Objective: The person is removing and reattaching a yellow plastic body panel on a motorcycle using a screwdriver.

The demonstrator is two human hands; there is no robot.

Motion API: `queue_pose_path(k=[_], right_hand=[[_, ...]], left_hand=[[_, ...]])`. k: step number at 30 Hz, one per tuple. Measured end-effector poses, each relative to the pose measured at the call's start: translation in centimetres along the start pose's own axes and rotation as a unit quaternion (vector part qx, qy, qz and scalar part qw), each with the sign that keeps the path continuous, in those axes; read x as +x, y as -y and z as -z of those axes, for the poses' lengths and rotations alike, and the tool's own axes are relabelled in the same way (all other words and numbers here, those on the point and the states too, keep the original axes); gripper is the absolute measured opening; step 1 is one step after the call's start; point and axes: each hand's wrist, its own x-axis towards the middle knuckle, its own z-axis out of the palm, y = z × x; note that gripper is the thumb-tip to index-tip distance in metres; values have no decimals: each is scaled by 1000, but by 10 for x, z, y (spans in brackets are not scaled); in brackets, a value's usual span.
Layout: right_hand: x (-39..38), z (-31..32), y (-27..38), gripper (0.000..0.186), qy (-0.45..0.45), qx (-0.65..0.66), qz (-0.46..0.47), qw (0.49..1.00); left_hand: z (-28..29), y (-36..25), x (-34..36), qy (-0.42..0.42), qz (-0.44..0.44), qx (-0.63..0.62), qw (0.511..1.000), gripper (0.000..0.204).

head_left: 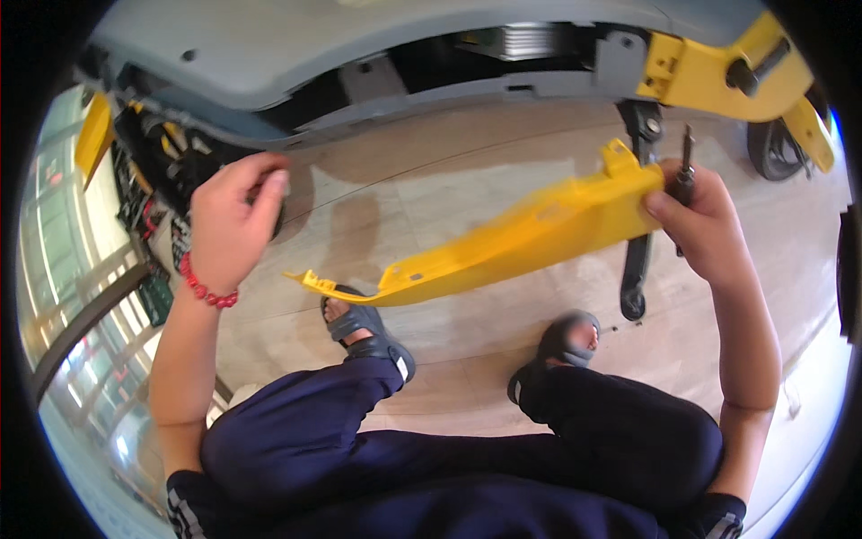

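A long yellow plastic panel (530,241) — likely light, stiff, best held at its broad end — is being pinched there by the right hand (708,220).

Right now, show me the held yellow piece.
The long panel in the right hand; the other yellow pieces, at upper left and upper right, are unheld.

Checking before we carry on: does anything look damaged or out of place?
Dark specks lie on the floor near the black bar, perhaps dropped, too small to identify. The gray vehicle gapes open along one edge.
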Motion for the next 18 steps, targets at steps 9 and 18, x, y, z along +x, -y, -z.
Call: queue_pose_path(k=[9,18], right_hand=[[-2,2,5,22,24,17,11,1000],[5,-7,-1,23,45,38,36,998]], left_hand=[[-10,18,11,-22,58,22,998,15],[-5,-18,3,172,10,-93,981,27]])
